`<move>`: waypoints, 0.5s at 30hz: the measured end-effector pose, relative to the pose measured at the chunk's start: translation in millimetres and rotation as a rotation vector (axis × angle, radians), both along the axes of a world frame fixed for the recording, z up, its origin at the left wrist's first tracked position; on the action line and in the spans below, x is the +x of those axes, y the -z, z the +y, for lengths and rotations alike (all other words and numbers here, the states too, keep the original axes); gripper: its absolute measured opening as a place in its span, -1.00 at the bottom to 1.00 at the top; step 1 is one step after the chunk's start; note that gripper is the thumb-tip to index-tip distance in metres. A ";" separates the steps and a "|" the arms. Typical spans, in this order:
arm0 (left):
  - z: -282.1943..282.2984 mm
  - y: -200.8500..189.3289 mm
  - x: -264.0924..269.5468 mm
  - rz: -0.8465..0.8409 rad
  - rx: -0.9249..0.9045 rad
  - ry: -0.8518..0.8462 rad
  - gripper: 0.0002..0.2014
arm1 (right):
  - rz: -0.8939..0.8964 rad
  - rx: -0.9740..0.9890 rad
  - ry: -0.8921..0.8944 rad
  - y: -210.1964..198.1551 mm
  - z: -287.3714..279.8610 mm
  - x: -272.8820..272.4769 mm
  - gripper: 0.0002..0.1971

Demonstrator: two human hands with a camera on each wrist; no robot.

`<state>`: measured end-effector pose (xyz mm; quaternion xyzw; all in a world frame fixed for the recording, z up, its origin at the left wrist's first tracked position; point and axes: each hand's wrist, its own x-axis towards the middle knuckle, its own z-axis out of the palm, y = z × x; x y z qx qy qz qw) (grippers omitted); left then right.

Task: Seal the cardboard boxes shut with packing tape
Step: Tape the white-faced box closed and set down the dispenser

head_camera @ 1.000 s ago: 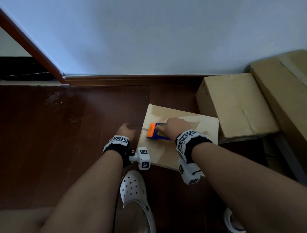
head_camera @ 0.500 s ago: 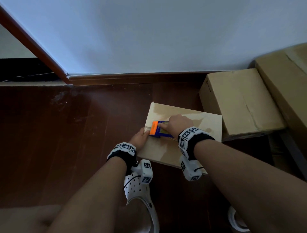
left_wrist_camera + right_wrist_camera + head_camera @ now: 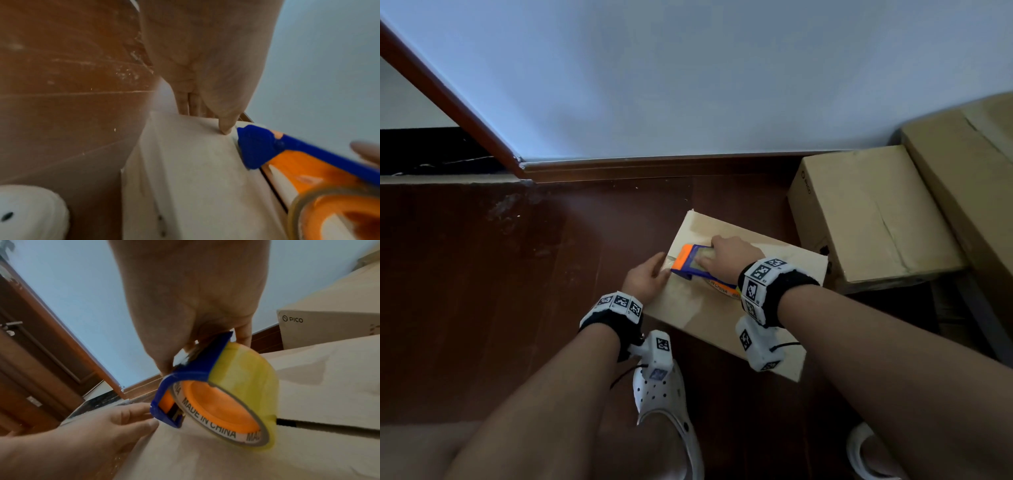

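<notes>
A small pale cardboard box (image 3: 722,311) lies on the floor, its centre seam (image 3: 329,426) showing as a dark slit. My right hand (image 3: 727,255) grips a blue and orange tape dispenser (image 3: 688,262) from above, at the box's left end. Its yellowish tape roll (image 3: 246,373) rests on the box top (image 3: 308,394). My left hand (image 3: 650,277) rests on the box's left edge. Its thumb (image 3: 226,126) presses on the top just beside the dispenser's blue nose (image 3: 257,146), and the fingers reach down the side. The tape strip itself is hard to make out.
Two larger cardboard boxes (image 3: 869,216) (image 3: 969,171) stand close on the right; the nearer one reads PICO (image 3: 329,327). A wall with a wooden skirting board (image 3: 654,168) runs behind, and a door frame (image 3: 448,99) is at the left. My white clog (image 3: 664,404) is below the box, on the dark wood floor (image 3: 500,291).
My left hand has moved from the floor beside the box onto its left edge, ending with the thumb by the dispenser. My right hand keeps hold of the dispenser at the same end.
</notes>
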<state>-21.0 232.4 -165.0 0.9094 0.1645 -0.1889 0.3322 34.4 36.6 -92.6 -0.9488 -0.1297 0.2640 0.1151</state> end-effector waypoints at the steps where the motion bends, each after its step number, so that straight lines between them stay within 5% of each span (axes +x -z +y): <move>1: 1.8 -0.2 -3.3 -0.036 0.054 0.060 -0.45 | 0.008 0.004 0.005 -1.9 -1.4 0.4 -0.55; 7: -1.6 -11.7 -28.5 -0.184 0.266 0.345 -0.52 | -0.030 0.194 0.248 -11.0 -25.7 15.1 -0.38; 12: -12.4 -19.8 -49.8 -0.031 0.444 0.660 0.16 | -0.011 0.174 0.387 5.0 -49.8 26.2 -0.43; 15: -11.5 -17.4 -48.6 0.003 0.589 0.716 0.19 | 0.138 0.214 0.413 14.2 -56.0 25.9 -0.39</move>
